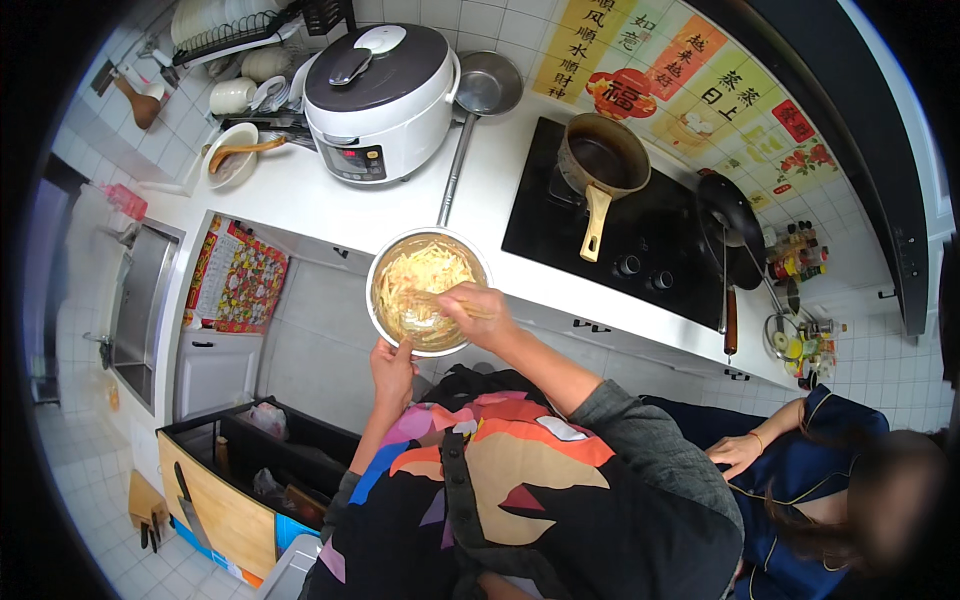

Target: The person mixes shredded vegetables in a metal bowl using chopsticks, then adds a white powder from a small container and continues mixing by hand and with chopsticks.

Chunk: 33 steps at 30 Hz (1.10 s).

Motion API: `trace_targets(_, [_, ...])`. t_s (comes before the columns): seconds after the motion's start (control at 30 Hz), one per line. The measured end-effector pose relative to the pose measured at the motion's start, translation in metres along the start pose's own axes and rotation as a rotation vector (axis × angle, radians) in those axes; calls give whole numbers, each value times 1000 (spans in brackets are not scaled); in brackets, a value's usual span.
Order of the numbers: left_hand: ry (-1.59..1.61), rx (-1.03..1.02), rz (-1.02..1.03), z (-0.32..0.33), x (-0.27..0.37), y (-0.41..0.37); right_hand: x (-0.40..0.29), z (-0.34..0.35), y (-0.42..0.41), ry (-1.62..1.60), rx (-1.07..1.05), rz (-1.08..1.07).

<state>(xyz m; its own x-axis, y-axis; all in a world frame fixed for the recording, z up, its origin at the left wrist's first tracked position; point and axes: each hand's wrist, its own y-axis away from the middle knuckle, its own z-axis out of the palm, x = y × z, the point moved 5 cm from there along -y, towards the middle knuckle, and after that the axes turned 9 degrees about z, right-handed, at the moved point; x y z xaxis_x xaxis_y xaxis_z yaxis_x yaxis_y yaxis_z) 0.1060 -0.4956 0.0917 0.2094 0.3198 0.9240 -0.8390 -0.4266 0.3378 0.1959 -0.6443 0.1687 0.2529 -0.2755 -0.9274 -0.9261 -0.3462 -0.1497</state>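
A round metal bowl [370, 279] is held just in front of the counter's edge. Pale yellow shredded food [429, 268], wet with some liquid, fills its lower part. The near rim is gripped by my left hand [394, 369], thumb over the edge. My right hand [475, 313] reaches over the bowl and grips wooden chopsticks [475, 309], whose tips are down in the food. Just beyond the bowl, the long handle of a metal ladle [453, 166] points toward it across the white counter.
A white electric cooker [381, 105] stands at the back. The black cooktop [525, 217] bears a saucepan [604, 161]; a dark wok [724, 225] is farther right. At left are a white bowl with a wooden spoon [240, 154] and a sink [146, 307]. Another person [795, 465] is at right.
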Motion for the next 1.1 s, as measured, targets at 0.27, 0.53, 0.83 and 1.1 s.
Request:
trace_targets(0.27, [-28, -3, 12, -8, 5, -4, -7, -67, 4, 78, 72, 180])
trace_targets(0.53, [-38, -14, 1, -2, -3, -3, 34, -9, 1, -239, 14, 447])
trace_targets(0.83, [-12, 70, 11, -16, -3, -19, 37, -13, -3, -84, -87, 223])
trace_targets(1.1, [-32, 31, -13, -10, 1, -19, 42, -25, -11, -225, -79, 592])
